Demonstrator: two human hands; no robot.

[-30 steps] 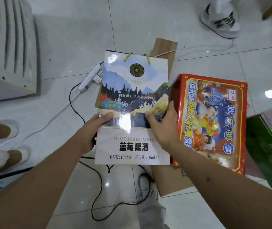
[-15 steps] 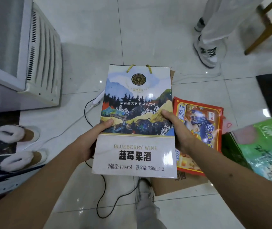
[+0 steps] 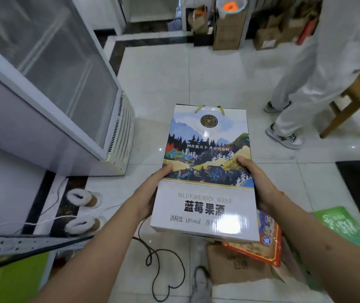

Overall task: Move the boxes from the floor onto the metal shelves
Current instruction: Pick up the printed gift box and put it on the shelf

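A person is holding a blueberry wine box point(image 3: 207, 171) up in the air, above the floor point(image 3: 163, 79), with both hands. The left hand point(image 3: 150, 193) is gripping the left edge of the box, with its thumb lying on the picture of hills and trees and its fingers hiding under the box. The right hand point(image 3: 260, 184) is gripping the right edge the same way, thumb on top and fingers curling under. So each grip is pinching the box from its side. The box is lying almost flat, with its rope handle pointing away from the person. Under the box, down on the floor, a red box point(image 3: 262, 243) is lying on top of a brown cardboard box point(image 3: 236, 265), and a green box point(image 3: 341, 228) is sitting just beside them on the right. A black cord point(image 3: 159, 265) is curling over the tiles near the person's shoe. A big white cooler with a glass door point(image 3: 65, 84) is standing on the left, and two fluffy slippers point(image 3: 82, 211) are sitting near it. Another person in white trousers point(image 3: 301, 84) is standing on the right, beside a wooden stool point(image 3: 354, 101).
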